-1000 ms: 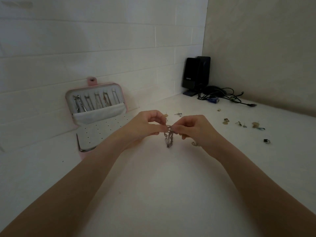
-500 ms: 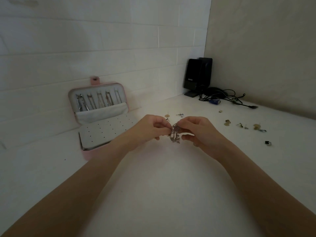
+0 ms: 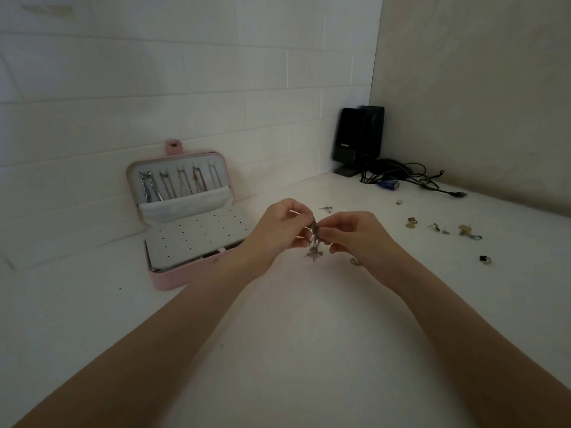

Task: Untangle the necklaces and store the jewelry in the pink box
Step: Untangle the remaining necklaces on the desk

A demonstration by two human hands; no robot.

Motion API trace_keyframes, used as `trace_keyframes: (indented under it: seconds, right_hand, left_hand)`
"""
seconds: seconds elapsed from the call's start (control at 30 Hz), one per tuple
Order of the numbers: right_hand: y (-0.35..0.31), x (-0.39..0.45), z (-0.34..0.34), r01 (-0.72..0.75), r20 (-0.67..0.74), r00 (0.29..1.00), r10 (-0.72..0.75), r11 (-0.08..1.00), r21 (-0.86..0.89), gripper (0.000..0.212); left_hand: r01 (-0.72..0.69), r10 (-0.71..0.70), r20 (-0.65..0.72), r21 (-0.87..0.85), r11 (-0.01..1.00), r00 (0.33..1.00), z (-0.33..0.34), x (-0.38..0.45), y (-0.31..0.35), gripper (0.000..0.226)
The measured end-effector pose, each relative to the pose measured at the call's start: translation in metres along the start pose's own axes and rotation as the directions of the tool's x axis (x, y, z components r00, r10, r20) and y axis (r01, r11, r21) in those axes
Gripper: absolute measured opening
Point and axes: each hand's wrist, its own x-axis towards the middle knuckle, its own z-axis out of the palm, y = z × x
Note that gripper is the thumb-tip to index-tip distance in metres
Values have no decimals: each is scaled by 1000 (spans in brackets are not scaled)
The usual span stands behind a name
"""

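Both hands above the desk (image 3: 293, 350) — left hand (image 3: 275, 230) and right hand (image 3: 361, 239) fingers pinching a tangled silver necklace clump (image 3: 314, 240) — pink box (image 3: 185, 217) open beside.

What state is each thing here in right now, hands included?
Pink jewelry box: open, lid upright against the wall, chains hanging inside the lid.
Tangled necklace chain: bunched, held above the table.
Left hand: pinches the chain.
Right hand: pinches the chain.
Earrings: loose, scattered on the table.
Black speakers: upright in the corner.

"EDIFIER" in small letters on the black speaker (image 3: 349, 140)
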Motion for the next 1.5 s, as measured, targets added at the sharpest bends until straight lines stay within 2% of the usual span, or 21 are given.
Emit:
trace_keyframes:
  seconds: [0.07,0.17,0.23,0.47,0.57,0.67,0.73,0.9,1.07,1.13,1.27,1.37,1.5]
  right_hand:
    - [0,0,-2,-24,-23,999,24,1000,7,6]
    - [0,1,-6,-39,-71,996,55,977,208,7]
    - [-1,1,-6,-33,-94,994,56,971,237,8]
    - [-3,1,-5,-60,-19,997,72,931,359,16]
    - [-3,1,-2,-76,25,997,71,932,354,17]
    - [-4,0,-2,-107,78,993,84,926,362,18]
    - [-6,-1,-2,-106,89,993,79,928,357,18]
    - [-6,-2,0,-70,41,997,63,974,214,16]
    - [-5,-2,1,-39,20,999,36,987,157,11]
    - [-5,-2,1,-42,30,999,38,983,177,13]
    - [-7,-2,-1,-70,89,995,44,944,324,16]
    - [-7,-3,0,-79,138,990,35,942,327,8]
    - [-6,-3,2,-82,131,990,43,950,301,16]
  left_hand:
    - [-20,20,-6,73,997,1000,2,0,-1,13]
    - [-62,65,-12,172,983,998,-1,0,-3,12]
    - [-99,105,-10,254,962,994,-2,-1,-4,13]
    - [-215,236,0,410,887,972,-2,-1,-4,16]
    - [-214,235,-11,364,906,972,-3,1,-4,15]
    - [-132,127,39,175,976,991,-7,0,-3,9]
    - [-73,63,82,121,990,995,-10,-1,-2,9]
    - [-27,8,146,132,991,989,-13,-2,-1,13]
    - [8,-41,161,199,980,986,-13,-3,2,8]
    - [39,-69,142,207,977,987,-11,-2,2,7]
    - [74,-92,111,158,985,990,-11,-2,1,11]
    - [68,-82,90,149,987,993,-12,-2,1,17]
    - [68,-82,79,166,984,994,-10,-2,0,30]
